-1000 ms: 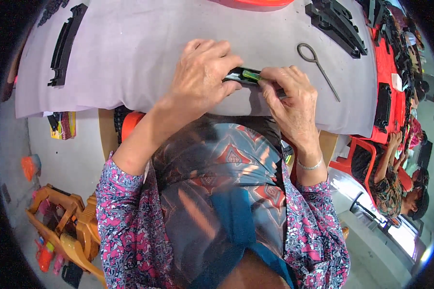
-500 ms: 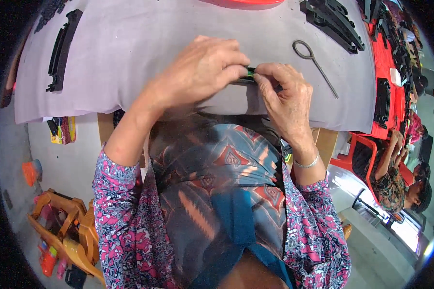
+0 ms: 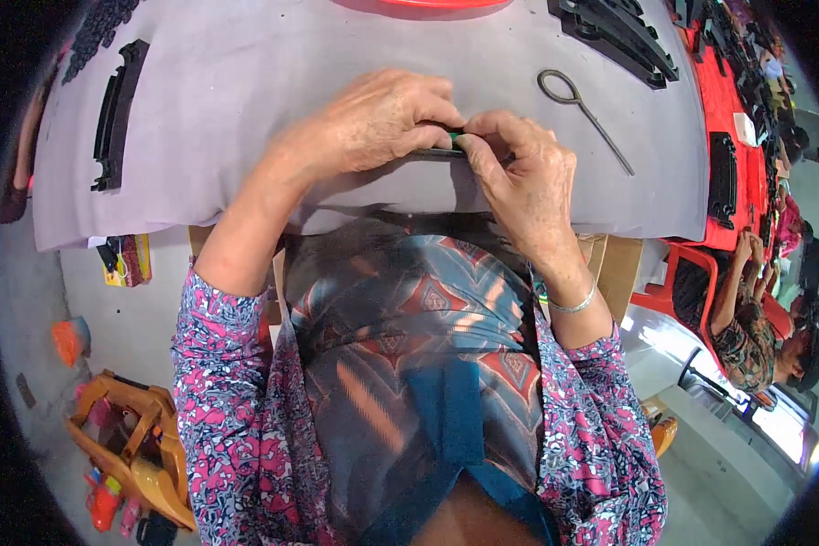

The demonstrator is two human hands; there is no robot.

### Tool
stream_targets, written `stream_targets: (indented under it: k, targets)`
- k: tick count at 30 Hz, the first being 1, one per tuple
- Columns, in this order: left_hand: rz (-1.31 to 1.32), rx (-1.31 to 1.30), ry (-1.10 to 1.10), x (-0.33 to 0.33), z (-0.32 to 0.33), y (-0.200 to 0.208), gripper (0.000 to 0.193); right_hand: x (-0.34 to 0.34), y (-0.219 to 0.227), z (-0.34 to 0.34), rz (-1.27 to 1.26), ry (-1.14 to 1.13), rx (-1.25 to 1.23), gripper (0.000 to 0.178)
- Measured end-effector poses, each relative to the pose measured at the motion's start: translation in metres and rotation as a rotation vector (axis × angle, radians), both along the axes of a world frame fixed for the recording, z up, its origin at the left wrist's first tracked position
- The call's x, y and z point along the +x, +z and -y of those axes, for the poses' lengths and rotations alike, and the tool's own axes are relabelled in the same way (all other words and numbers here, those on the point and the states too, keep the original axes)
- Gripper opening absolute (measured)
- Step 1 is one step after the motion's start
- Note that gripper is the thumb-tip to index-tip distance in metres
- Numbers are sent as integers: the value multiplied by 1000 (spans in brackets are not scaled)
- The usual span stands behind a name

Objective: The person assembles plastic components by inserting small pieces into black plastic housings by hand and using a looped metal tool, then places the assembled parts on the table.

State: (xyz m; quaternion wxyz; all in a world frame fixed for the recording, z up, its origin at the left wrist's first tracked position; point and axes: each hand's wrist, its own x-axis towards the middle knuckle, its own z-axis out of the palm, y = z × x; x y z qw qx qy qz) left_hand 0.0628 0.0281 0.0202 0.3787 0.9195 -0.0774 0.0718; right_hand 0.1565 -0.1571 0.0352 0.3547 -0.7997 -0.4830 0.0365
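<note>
Near the front edge of the cloth-covered table, both my hands meet over a small black part with a green piece in it. My left hand pinches its left side between thumb and fingers. On its right side, the thumb and bent forefinger of my right hand press close to the green piece. Fingers cover most of the part, so its full shape is hidden. A metal rod with a looped handle lies to the right of my right hand.
A long black plastic part lies at left, similar ones at far right. Small black pieces are heaped far left, beyond them a red basin at the back. A person sits by a red-covered table at right.
The view has shifted slightly, so the table items appear moved. My hands keep their pinch on the small part, with the fingers slightly rearranged around the green piece.
</note>
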Motion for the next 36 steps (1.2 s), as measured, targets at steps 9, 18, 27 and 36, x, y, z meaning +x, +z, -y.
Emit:
stream_targets:
  k: [9,18,27,36]
  targets:
    - [20,17,31,-2,3,-2,23,8,2,13,-116,-34,33,13]
    - [37,27,52,0,5,-1,19,13,2,24,124,267,18,33]
    - [34,76,93,-3,6,0,22,-5,1,13,384,224,-169,29]
    - [109,-59,236,-40,4,16,44,3,5,17,351,196,-81,32]
